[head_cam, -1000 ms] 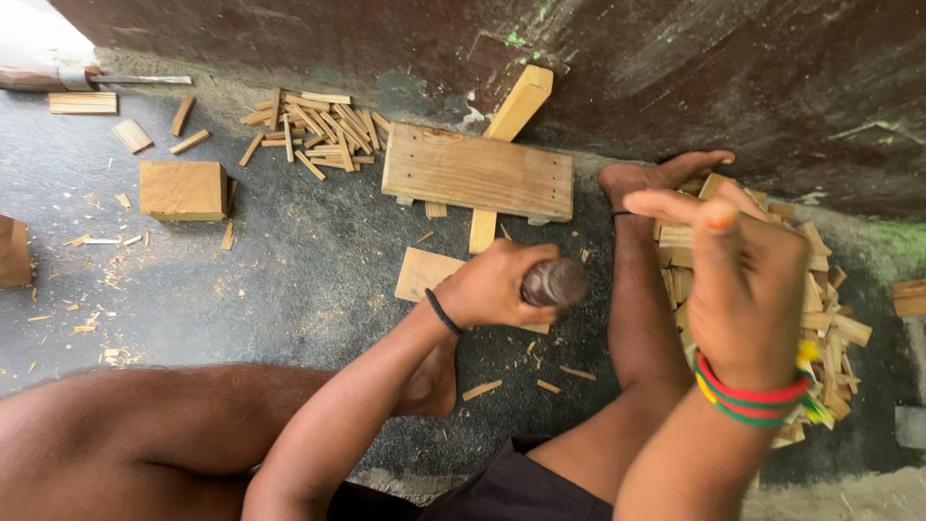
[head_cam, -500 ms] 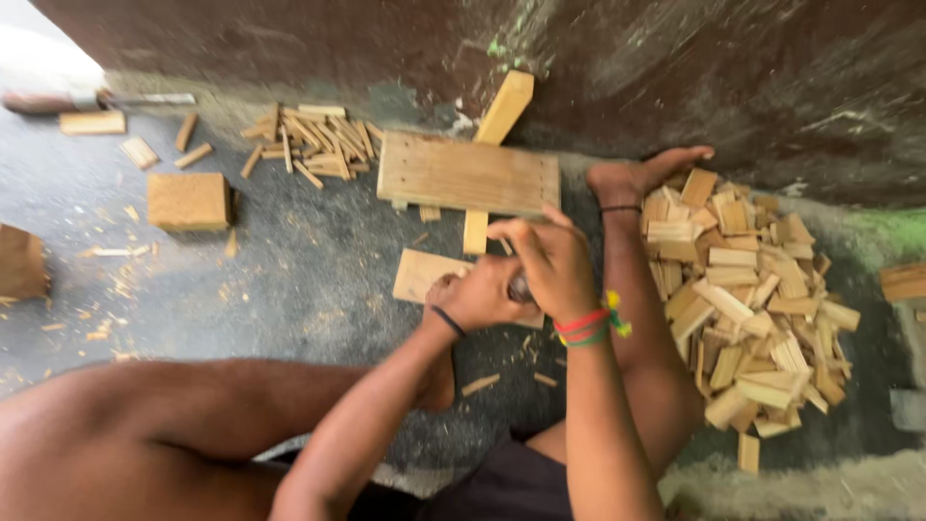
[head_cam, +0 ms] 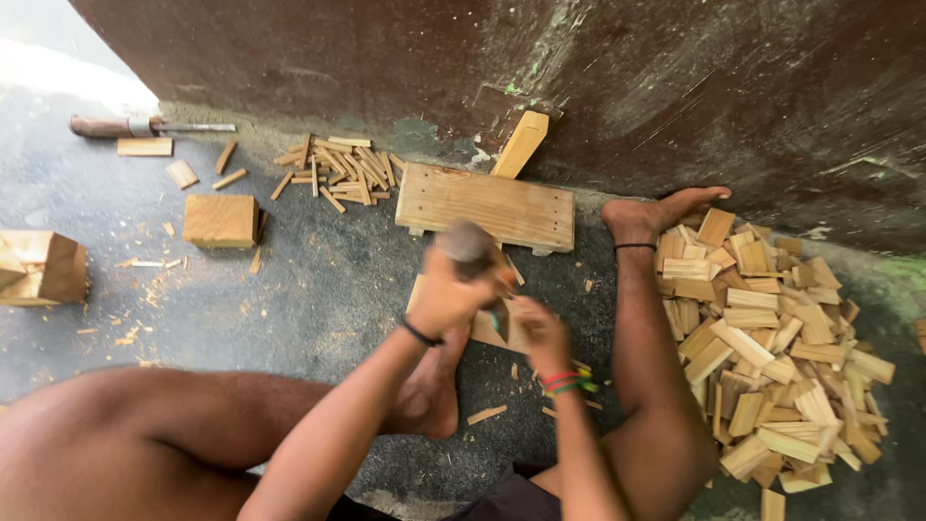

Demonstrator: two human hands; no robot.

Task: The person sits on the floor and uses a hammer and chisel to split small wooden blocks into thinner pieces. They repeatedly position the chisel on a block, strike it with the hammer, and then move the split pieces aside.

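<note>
My left hand (head_cam: 446, 297), with a black wristband, is closed around a dark round-headed tool (head_cam: 466, 241), which is raised and blurred. Just to its right, my right hand (head_cam: 540, 333), with coloured wristbands, is curled low over a flat wood piece (head_cam: 487, 330) on the floor. It pinches something small there that looks like a sliver of wood, mostly hidden by the fingers. Both hands sit between my legs, in front of a flat wooden board (head_cam: 487, 205).
A large heap of pale wood chips (head_cam: 762, 338) lies at the right, beside my foot (head_cam: 656, 212). A stick (head_cam: 521, 143) leans on the dark wall. To the left are thin sticks (head_cam: 338, 169), a wood block (head_cam: 220, 220), a hollow wooden box (head_cam: 43, 265) and a wooden-handled tool (head_cam: 145, 125).
My right hand came from above the chip heap down to the flat wood piece. My left hand lifted the round-headed tool upward.
</note>
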